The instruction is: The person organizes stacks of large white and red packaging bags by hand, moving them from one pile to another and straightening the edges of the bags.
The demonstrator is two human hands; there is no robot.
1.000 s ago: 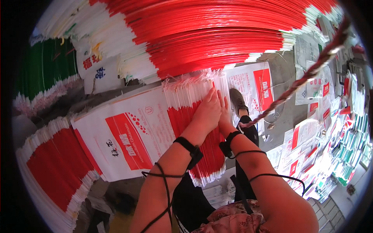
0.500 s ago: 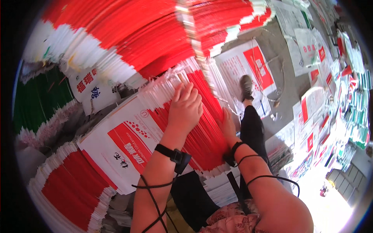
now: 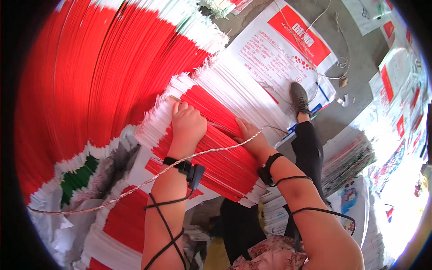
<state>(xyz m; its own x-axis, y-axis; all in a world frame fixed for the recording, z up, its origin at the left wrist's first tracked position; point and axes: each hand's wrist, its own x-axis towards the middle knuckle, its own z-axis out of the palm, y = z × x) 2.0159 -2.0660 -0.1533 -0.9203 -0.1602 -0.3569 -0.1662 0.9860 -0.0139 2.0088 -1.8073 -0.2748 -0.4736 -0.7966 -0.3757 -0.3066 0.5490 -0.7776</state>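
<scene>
A thick stack of folded red and white woven sacks (image 3: 220,155) lies in front of me, edges up. My left hand (image 3: 188,123) rests on its left part, fingers curled; a small brownish tip (image 3: 174,98) shows at the fingertips, its kind unclear. My right hand (image 3: 252,137) grips into the stack on the right, where a dark gap parts the sacks; some of its fingers are hidden between them. A thin twisted rope (image 3: 148,181) runs from the lower left over my left wrist to my right hand.
A larger pile of red sacks (image 3: 99,67) fills the left. White printed sacks (image 3: 265,54) lie on the grey floor (image 3: 360,58) ahead, with loose string on them. My foot in a dark shoe (image 3: 299,96) stands at the right, near more stacked sacks (image 3: 346,157).
The view has shifted. The rope, earlier hanging across the far side of the stack, now crosses lower, over my left wrist. A gap has opened between the sacks at my right hand.
</scene>
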